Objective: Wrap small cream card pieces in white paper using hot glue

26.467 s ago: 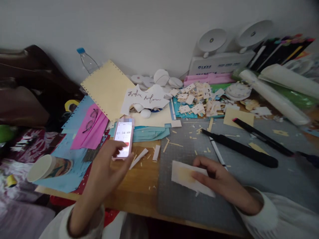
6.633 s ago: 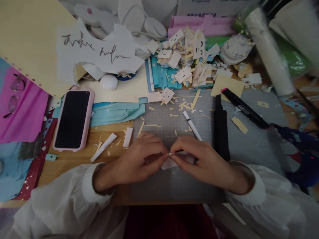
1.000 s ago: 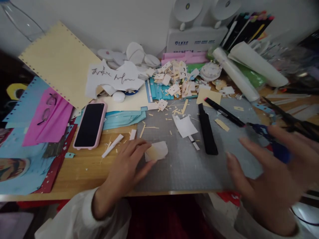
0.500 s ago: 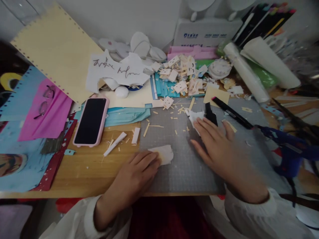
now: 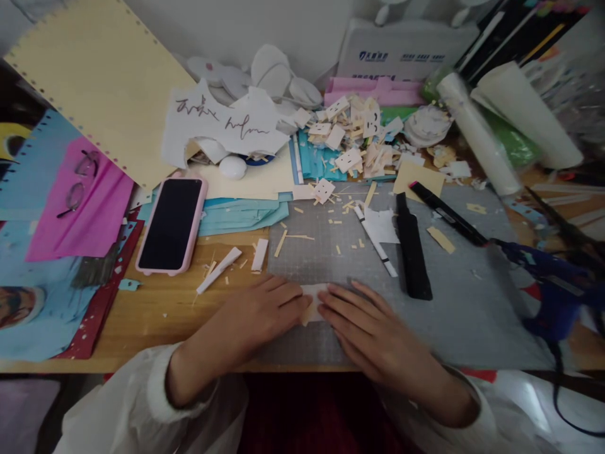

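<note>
A small piece of white paper [image 5: 314, 301], with a cream layer at its lower edge, lies on the grey cutting mat [image 5: 293, 350] between my hands. My left hand [image 5: 265, 312] is closed over its left end, with fingers pressed together. On its right end rest the fingertips of my right hand [image 5: 366, 321]; the little finger stands apart and the thumb is hidden. Beyond my right hand lie a white stick with black bands [image 5: 376, 241], a white paper scrap [image 5: 382, 226] and a long black tool [image 5: 413, 249].
A phone [image 5: 172, 224] lies on the left beside blue paper sheets [image 5: 241, 214]. Small paper faces [image 5: 350, 159] are heaped at the back. A black marker [image 5: 447, 213] and a blue glue gun [image 5: 555, 277] lie on the right. Paper strips are scattered about.
My right hand has come from the white scrap and black tool to the white paper, touching its right end. The white stick and black tool now lie uncovered. My left hand stays on the paper.
</note>
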Tool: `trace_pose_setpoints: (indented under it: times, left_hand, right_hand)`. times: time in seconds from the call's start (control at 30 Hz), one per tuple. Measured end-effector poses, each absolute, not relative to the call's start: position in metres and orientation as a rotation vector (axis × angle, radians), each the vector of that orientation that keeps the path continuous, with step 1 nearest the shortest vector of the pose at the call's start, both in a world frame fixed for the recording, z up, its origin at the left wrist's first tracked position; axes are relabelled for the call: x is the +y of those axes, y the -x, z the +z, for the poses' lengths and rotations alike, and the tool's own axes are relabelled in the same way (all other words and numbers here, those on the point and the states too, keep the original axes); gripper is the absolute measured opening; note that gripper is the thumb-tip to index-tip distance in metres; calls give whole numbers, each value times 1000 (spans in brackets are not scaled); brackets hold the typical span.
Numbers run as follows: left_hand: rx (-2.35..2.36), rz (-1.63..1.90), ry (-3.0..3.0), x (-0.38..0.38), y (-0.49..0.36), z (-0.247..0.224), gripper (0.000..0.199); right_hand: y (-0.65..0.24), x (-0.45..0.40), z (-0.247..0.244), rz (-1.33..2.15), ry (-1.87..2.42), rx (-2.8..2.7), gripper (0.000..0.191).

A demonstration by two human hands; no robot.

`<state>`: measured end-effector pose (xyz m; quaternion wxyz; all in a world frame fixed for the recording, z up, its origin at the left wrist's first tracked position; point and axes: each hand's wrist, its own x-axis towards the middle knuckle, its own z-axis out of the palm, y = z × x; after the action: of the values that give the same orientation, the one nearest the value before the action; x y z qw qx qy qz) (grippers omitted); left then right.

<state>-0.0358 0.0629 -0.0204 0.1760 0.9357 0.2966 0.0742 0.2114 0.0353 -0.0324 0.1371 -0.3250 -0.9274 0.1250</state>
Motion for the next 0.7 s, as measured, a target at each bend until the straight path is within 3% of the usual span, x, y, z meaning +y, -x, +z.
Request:
trace_pose_setpoints:
  times: [0.7]
  left_hand:
    - [1048, 363, -2208, 68, 27, -17, 13]
  right_hand:
    - [-214, 26, -41, 405, 1074, -2559, 38]
